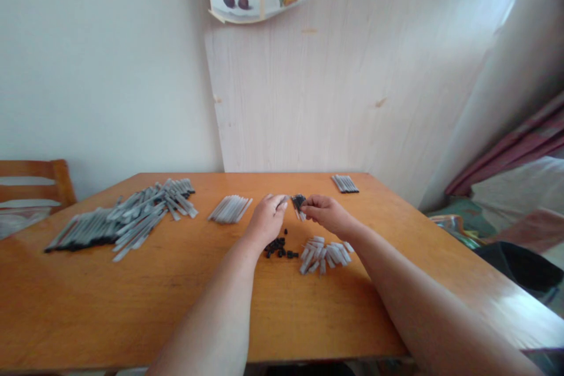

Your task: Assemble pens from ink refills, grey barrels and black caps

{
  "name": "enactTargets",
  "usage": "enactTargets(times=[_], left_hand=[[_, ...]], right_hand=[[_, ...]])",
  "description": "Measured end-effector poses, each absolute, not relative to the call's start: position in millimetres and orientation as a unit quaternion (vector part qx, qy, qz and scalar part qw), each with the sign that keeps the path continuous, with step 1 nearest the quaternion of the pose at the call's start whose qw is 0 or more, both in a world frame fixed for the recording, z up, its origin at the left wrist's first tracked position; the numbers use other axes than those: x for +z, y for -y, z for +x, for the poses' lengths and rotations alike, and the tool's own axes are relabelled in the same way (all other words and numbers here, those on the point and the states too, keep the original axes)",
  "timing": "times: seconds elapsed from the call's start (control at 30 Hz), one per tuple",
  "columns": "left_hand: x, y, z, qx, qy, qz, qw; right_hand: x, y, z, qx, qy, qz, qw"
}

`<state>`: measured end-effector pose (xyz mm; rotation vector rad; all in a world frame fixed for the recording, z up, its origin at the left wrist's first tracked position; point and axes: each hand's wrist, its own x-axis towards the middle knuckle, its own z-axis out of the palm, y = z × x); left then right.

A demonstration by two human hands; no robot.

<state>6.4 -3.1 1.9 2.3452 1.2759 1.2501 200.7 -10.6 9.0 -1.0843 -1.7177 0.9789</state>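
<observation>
My left hand point(267, 218) is closed around a thin greyish pen barrel, of which only a short end shows past the fingers. Close by on its right, my right hand point(326, 212) has thumb and fingertips pinched together at a small bundle of pen refills point(298, 202) with dark upper ends and pale lower ends. Whatever the pinch may hold is too small to make out. Small black plugs point(277, 247) lie loose below my left hand. Under my right wrist is a heap of whitish translucent pen caps point(325, 254).
On the wooden table point(176, 305), a big pile of capped pens point(132, 214) spreads at left. A row of pale pen tubes point(230, 209) lies left of my hands. Several pens point(345, 183) are lined up at the far right. A black bin point(520, 267) stands beyond the right edge.
</observation>
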Motion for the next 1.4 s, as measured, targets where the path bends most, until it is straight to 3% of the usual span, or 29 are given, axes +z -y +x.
enactTargets(times=[0.27, 0.4, 0.57, 0.7, 0.8, 0.93, 1.07, 1.2, 1.4], left_hand=[[-1.4, -0.6, 3.7, 0.421, -0.444, 0.787, 0.075], [-1.7, 0.5, 4.4, 0.418, -0.446, 0.787, 0.08], [-1.0, 1.2, 5.1, 0.417, -0.45, 0.785, 0.088], [-1.4, 0.6, 5.5, 0.414, -0.45, 0.785, 0.098], [-2.9, -0.2, 6.1, 0.42, -0.441, 0.786, 0.1], [-4.9, -0.4, 7.7, 0.426, -0.434, 0.786, 0.109], [-4.3, 1.6, 10.7, 0.418, -0.43, 0.79, 0.132], [-2.4, 4.8, 13.5, 0.405, -0.424, 0.797, 0.146], [-3.4, 5.7, 14.5, 0.404, -0.403, 0.808, 0.148]], right_hand=[[-1.3, 19.2, 180.1, 0.04, 0.898, -0.396, 0.187], [0.6, 24.5, 173.1, -0.026, 0.908, -0.402, 0.118], [-1.5, 22.4, 171.3, -0.041, 0.902, -0.416, 0.11], [-6.3, 16.7, 175.3, -0.015, 0.895, -0.421, 0.146], [-5.4, 12.0, 180.0, 0.058, 0.863, -0.438, 0.244], [2.6, 9.2, 185.7, 0.23, 0.743, -0.482, 0.403], [10.2, 11.0, 188.4, 0.43, 0.617, -0.414, 0.513], [12.9, 12.4, 188.7, 0.491, 0.567, -0.372, 0.547], [11.7, 11.5, 188.5, 0.453, 0.599, -0.374, 0.544]])
